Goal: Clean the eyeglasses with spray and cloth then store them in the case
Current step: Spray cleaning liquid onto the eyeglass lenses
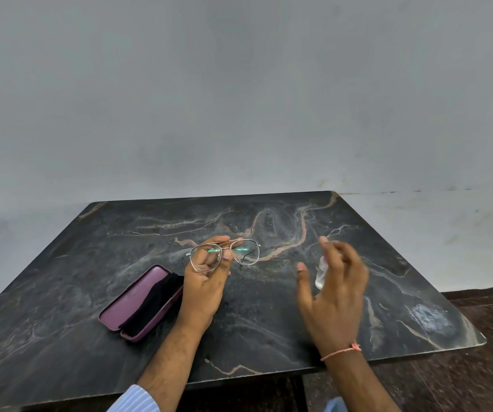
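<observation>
On the dark marble table (269, 322), seen from the head camera, the open purple case (141, 301) served as the landmark. It lay with its lid folded back, and a black cloth (154, 301) lay inside it. Just to the right of the case, the left hand (206, 281) held the eyeglasses (224, 254) above the table, with the fingers curled round the frame near one lens. The lenses faced toward the person and the temples seemed to be unfolded.

Farther right of the case, well apart from it, the right hand (334, 292) was blurred, with the fingers spread and relaxed, holding nothing. A small clear spray bottle (322, 273) stood just beyond this hand, partly hidden by the fingers. I could not tell if the hand touched it.

My judgement was that the task was in its early part. The glasses were out of the case, but no spray showed on the lenses and the cloth was not yet in use. Spraying, wiping, folding the glasses and closing them in the case seemed all left to do.
</observation>
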The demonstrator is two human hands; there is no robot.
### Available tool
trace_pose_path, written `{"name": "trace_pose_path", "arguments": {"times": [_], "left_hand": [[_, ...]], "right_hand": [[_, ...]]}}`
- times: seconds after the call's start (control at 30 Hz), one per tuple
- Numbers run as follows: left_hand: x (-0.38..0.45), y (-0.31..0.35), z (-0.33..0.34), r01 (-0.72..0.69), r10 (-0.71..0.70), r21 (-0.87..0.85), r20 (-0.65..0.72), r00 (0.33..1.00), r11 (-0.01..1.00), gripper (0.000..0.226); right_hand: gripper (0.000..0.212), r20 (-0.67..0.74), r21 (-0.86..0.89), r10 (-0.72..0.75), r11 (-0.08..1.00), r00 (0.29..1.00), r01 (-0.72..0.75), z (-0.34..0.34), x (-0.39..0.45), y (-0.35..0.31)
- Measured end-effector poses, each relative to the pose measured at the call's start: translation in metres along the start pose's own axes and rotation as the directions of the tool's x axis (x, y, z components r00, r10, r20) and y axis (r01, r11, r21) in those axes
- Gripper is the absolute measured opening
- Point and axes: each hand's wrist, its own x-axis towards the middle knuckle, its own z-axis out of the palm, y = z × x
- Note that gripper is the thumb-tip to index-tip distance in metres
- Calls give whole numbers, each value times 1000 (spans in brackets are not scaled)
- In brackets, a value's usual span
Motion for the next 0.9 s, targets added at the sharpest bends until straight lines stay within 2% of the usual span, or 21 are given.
{"name": "trace_pose_path", "arguments": {"times": [0.1, 0.2, 0.37, 0.53, 0.77, 0.9], "left_hand": [[0, 0, 1, 7, -7, 7, -3, 1000, 1000, 25], [0, -1, 1, 14, -14, -6, -7, 1000, 1000, 26], [-1, 0, 1, 19, -19, 15, -2, 1000, 1000, 25], [-3, 2, 0, 10, -10, 40, 4, 1000, 999, 26], [-4, 5, 1, -8, 7, 42, 6, 1000, 999, 26], [-5, 7, 1, -5, 5, 17, 10, 1000, 1000, 27]], "right_hand": [[76, 70, -113, 119, 987, 990, -110, -10, 2, 23], [82, 204, -136, 230, 969, 952, -205, -10, 2, 30], [71, 281, -144, 302, 952, 911, -271, -9, 2, 28], [68, 325, -100, 236, 972, 916, -215, -12, 2, 22], [60, 417, 247, 80, 949, 905, -197, -20, -6, -24], [59, 461, 302, 57, 928, 886, -217, -11, -9, -54]]}}
